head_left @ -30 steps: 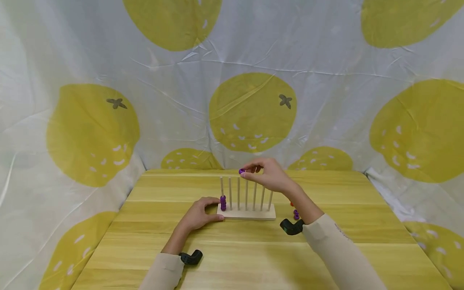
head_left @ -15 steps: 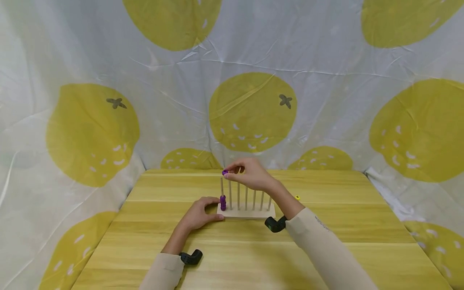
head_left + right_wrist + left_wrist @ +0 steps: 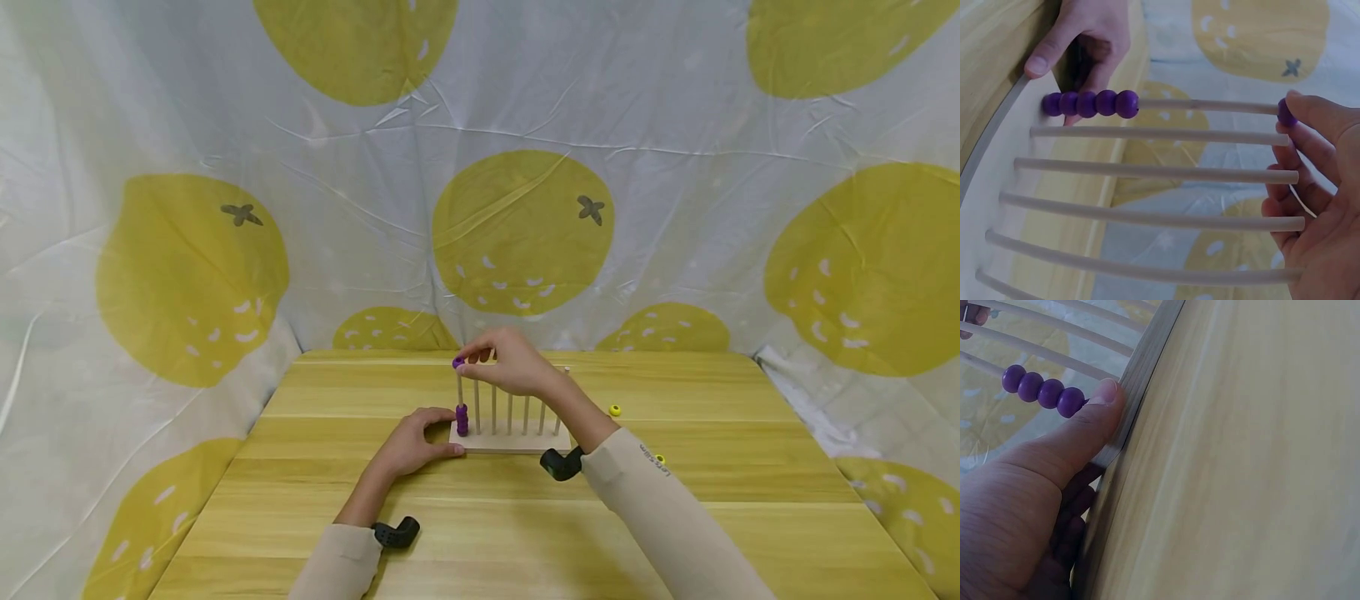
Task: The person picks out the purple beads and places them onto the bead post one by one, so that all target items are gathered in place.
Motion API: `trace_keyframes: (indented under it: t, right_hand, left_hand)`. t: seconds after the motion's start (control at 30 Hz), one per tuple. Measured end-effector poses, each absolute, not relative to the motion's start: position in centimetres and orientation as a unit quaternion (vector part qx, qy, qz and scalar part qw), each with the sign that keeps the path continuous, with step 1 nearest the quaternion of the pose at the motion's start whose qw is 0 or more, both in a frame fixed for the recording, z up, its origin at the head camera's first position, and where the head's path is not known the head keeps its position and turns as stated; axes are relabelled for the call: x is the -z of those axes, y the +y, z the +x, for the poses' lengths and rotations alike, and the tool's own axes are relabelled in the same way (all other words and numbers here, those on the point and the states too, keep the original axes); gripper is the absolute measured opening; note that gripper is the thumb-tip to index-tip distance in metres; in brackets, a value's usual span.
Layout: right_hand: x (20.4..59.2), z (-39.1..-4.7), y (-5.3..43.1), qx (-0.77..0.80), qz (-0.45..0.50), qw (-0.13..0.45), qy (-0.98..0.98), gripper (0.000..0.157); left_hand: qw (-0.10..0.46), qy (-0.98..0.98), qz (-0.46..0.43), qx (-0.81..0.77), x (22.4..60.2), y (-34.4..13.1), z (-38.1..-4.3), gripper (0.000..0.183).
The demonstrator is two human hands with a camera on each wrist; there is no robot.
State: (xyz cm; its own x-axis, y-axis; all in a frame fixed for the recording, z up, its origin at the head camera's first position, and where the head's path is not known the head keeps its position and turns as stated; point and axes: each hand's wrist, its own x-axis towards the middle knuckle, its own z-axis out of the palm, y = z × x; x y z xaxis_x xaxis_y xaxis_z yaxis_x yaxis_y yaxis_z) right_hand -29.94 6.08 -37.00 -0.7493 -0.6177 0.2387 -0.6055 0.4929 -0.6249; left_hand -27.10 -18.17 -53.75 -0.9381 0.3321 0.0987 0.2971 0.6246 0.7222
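Note:
A pale wooden peg rack (image 3: 517,442) with a row of upright rods stands on the table. Its leftmost rod carries several purple beads (image 3: 1087,104) stacked at the bottom. My right hand (image 3: 508,362) pinches one more purple bead (image 3: 1285,113) between thumb and forefinger, right at the tip of that same rod. The other right fingers hang behind the neighbouring rod tips. With thumb in front and fingers behind, my left hand (image 3: 411,443) grips the left end of the rack's base (image 3: 1141,381). The other rods that show bear no beads.
Two yellow beads, a far bead (image 3: 615,410) and a nearer bead (image 3: 660,459) partly covered by the right sleeve, lie right of the rack. A lemon-print curtain (image 3: 360,233) hangs behind the wooden table (image 3: 480,542).
My right hand has moved left with the purple bead, from above the middle rods to the leftmost rod's tip. Yellow beads have come into view behind the forearm. The left hand stays put.

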Motion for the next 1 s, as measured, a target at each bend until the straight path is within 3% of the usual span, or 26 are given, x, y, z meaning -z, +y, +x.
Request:
trace_keyframes:
  t: [1.0]
  right_hand:
    - [37.03, -29.66, 6.77, 0.358, -0.352, 0.013, 0.865, 0.030]
  left_hand:
    - [0.025, 0.900, 0.174, -0.399, 53.58, -18.04, -26.92, 0.058]
